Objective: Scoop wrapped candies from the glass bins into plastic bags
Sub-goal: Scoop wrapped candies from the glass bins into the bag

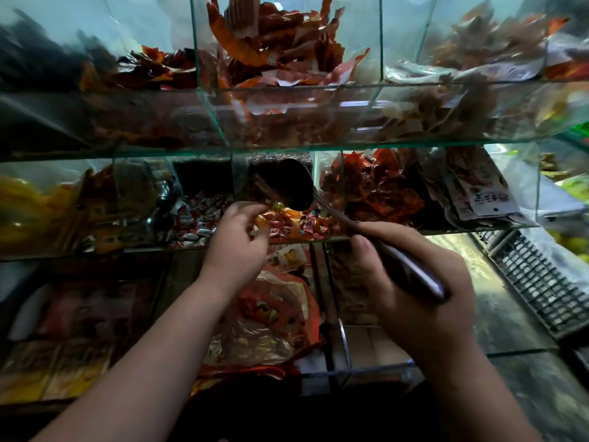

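The right hand (pixel 411 282), at 4 o'clock in the view, has a closed grip on the handle of a metal scoop (pixel 298 183), thumb on top and fingers wrapped beneath. The scoop's dark bowl sits at the centre, tipped over the heap. The left hand (pixel 236 244), just at 9 o'clock of the bowl, has its fingers curled down into the wrapped candies (pixel 296 223). Whether its grip has closed on 1 of them I cannot tell.

The candies lie in the middle-shelf glass bin (pixel 318 240), an orange and yellow pile behind its low front wall. A silver and red sort (pixel 194 218) fills the compartment at 9 o'clock.

Each piece is probably small, light and hard inside, with a slick, crinkly wrapper, so they should slide over one another and spill off a tilted scoop. They likely handle best in bulk: push the bowl low into the pile and lift it level. A stray 1 is best pinched by its twisted wrapper end. The glass walls are thin and brittle, so the metal edge should not knock them.

No bag can be made out clearly.
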